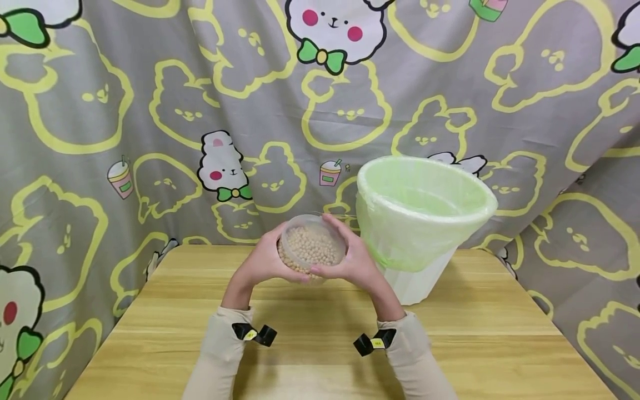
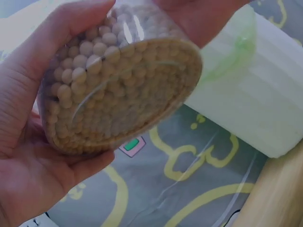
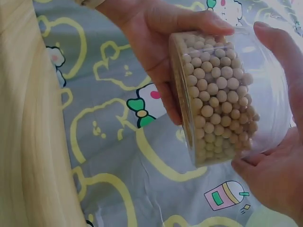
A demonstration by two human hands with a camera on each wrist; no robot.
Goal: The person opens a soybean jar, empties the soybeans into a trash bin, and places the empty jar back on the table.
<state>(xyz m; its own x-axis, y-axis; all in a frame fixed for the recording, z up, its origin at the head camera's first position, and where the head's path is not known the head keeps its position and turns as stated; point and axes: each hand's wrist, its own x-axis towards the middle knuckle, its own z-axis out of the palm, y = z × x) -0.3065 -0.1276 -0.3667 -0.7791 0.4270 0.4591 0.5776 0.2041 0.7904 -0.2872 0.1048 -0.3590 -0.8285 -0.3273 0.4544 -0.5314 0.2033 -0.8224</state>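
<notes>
A clear round plastic tub (image 1: 312, 244), part filled with small beige beads (image 3: 220, 94), is held up above the table between both hands. My left hand (image 1: 270, 258) grips its left side, thumb across the near wall and fingers reaching under toward the base in the left wrist view. On the opposite side my right hand (image 1: 352, 253) holds the tub, its thumb near the left one and its fingers along the far wall. The tub's flat bottom (image 2: 132, 94) shows beads packed against it.
Just right of the hands stands a white bin (image 1: 415, 283) lined with a pale green plastic bag (image 1: 410, 239) folded over its rim. The wooden table (image 1: 310, 344) ends at a grey cartoon-print curtain (image 1: 280, 111). Black wrist mounts (image 1: 255, 334) sit on both sleeves.
</notes>
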